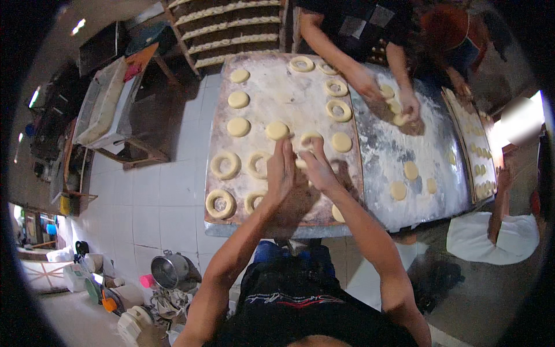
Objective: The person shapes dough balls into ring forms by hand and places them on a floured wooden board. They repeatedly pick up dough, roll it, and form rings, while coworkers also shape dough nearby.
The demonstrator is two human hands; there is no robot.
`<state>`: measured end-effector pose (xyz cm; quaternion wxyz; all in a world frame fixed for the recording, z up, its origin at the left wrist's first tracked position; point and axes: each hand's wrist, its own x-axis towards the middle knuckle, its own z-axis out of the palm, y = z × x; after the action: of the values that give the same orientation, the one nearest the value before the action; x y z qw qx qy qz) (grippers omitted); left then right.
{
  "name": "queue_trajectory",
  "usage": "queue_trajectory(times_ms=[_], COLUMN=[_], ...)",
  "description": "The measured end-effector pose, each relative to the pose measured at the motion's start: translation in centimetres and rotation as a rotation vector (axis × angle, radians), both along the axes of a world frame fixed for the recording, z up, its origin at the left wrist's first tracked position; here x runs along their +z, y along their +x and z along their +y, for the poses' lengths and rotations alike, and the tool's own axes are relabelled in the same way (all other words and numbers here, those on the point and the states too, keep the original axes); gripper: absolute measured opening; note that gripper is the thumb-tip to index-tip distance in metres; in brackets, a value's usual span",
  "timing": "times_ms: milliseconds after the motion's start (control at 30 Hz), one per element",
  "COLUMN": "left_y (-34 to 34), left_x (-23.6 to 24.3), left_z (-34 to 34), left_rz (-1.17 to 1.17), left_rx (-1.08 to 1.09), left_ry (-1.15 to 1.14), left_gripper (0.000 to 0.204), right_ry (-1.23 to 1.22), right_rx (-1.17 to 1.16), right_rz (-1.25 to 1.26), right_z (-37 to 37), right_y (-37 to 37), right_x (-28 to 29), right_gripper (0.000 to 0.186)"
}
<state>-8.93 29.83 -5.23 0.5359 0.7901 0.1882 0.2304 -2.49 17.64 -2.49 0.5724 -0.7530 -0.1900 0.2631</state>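
My left hand (281, 173) and my right hand (316, 168) are raised together over a floured wooden board (277, 98), and both pinch a piece of pale dough (300, 163) between them. On the board lie several dough rings, such as the ring (224, 165) to the left and the ring (220, 203) near the front corner. Flat dough discs (238, 126) lie further back, and another disc (277, 130) sits just beyond my fingers. My hands hide part of the board and the dough under them.
A person across the table presses dough with both hands (399, 110) on the floured metal tabletop (387, 150). Another person (500, 228) stands at the right beside a tray of dough pieces (474, 144). Racks (231, 29) stand behind; a metal pot (169, 269) sits on the tiled floor.
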Motion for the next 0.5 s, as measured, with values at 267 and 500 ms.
queue_trajectory(times_ms=[267, 500], left_y=[2.4, 2.4], left_x=[-1.9, -1.7], left_z=[4.9, 5.5], left_rz=[0.187, 0.21], left_rx=[-0.273, -0.289], left_ry=[0.736, 0.785], left_gripper=[0.037, 0.046], right_ry=[-0.358, -0.773], right_rx=[-0.332, -0.075], right_rz=[-0.391, -0.995], right_z=[-9.4, -13.3], right_y=[-0.7, -4.7], right_x=[-0.4, -1.5], right_gripper=[0.039, 0.032])
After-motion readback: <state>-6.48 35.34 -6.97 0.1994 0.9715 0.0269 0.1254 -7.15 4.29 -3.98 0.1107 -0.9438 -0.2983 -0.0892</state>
